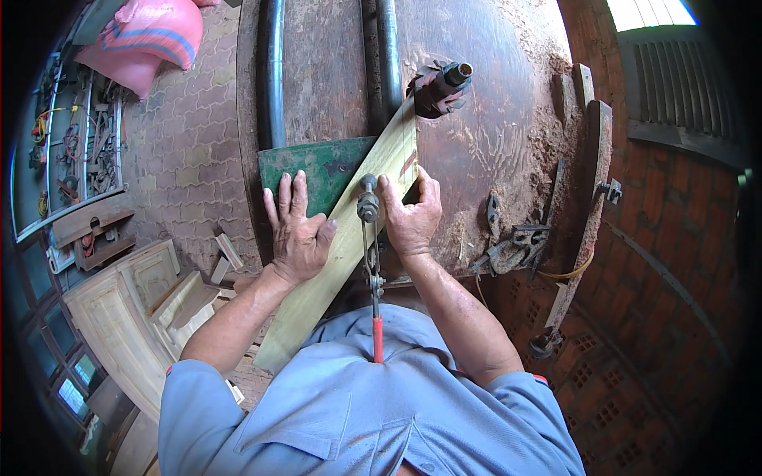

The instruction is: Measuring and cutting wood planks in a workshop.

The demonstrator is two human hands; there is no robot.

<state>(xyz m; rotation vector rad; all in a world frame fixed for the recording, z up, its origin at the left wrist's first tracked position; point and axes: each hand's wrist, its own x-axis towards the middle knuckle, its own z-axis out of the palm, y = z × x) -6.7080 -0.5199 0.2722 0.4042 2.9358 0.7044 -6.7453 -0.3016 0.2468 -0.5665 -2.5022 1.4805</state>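
A pale wooden board (pixel 317 274) lies slantwise from near my shirt to a dark toothed cutter head (pixel 439 89) on an upright spindle. Over the board stands a toggle clamp (pixel 367 208) with a red handle (pixel 378 341) pointing toward me. My left hand (pixel 302 242) is open, its fingers spread on a green metal plate (pixel 313 163) and its thumb at the board's left edge. My right hand (pixel 414 214) has its thumb on the board beside the clamp, with the fingers bent down past the right edge; their tips are partly hidden.
Two metal rails (pixel 275 75) run along the worn wooden bench top (pixel 476 87). Sawdust, a metal fixture (pixel 516 247) and an upright wooden strip (pixel 591 190) line its right side. Wooden panels (pixel 127 301) lean at left, below a tool rack (pixel 83 151); a pink sack (pixel 151 40) lies beyond.
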